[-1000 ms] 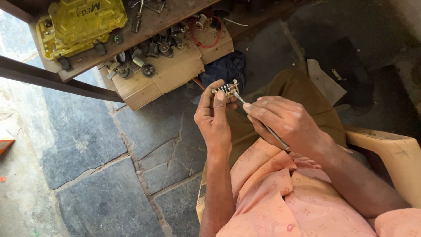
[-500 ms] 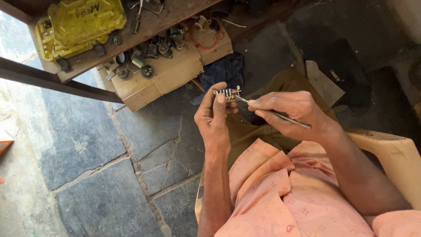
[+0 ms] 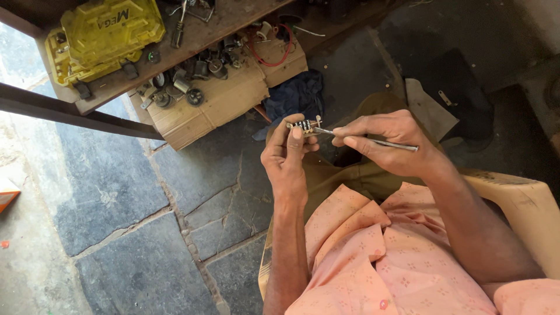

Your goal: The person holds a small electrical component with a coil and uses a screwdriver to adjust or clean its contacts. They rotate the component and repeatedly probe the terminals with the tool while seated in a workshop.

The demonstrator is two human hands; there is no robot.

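Far left edge, mid-height: corner of an orange object on the pale floor. Upper left: yellow plastic case sits on a wooden shelf, w/ a dark metal bar running diagonally just below. Right of that, upper centre: cardboard box w/ small metal parts on top & a red wire loop near its far end; dark blue cloth lies just beside the box on the stone floor.

Centre of frame: left hand, palm toward the camera, fingers curled & pinching a small metal part between thumb & fingertips, held up above the lap. Just right of it, right hand w/ fingers clenched around a thin metal tool, lying roughly level; its tip touches the small metal part's right end. Hands close, almost meeting at the part.

Lower centre-right: peach patterned shirt. Right edge: arm of a cream plastic chair.
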